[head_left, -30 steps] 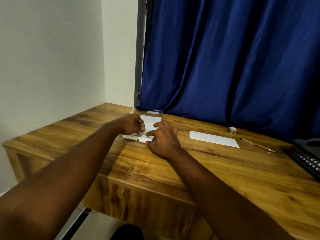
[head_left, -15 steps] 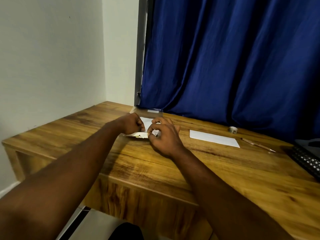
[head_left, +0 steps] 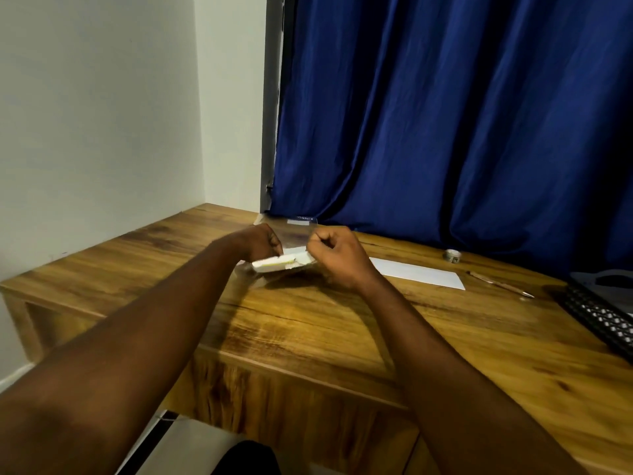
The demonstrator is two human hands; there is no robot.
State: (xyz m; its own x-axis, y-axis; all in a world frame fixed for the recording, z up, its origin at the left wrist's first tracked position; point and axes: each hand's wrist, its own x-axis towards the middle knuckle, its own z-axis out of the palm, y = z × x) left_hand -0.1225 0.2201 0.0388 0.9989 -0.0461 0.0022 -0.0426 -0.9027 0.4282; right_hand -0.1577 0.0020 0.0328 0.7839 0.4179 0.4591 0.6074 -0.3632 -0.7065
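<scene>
Both hands are working at the far left of the wooden bench (head_left: 308,337), meeting over a small folded white paper (head_left: 279,264); the left hand (head_left: 262,242) is curled tight, fingertips pinching the paper's left end; the right hand (head_left: 337,258) is curled as well, thumb and fingers nipping the right end, back of the hand toward the camera. The paper spans the gap between the two hands, lying nearly flat with a folded edge facing the viewer; it seems to sit a touch above the wood, with a dark shadow right under it, though whether any part touches the bench cannot be told.

Off to the right, well apart from the hands, a white sheet (head_left: 418,273) lies flat on the bench; beyond it, near the foot of the blue curtain (head_left: 445,114), stands a small roll of tape (head_left: 452,256); just right of the sheet a pen (head_left: 500,285) lies at a slant; at the right edge, a black mesh tray (head_left: 603,318) is cut off by the frame. Behind the hands something clear and glossy (head_left: 301,223) lies close to the curtain; what it is cannot be made out. On the left a pale wall (head_left: 102,114) meets the bench corner.
</scene>
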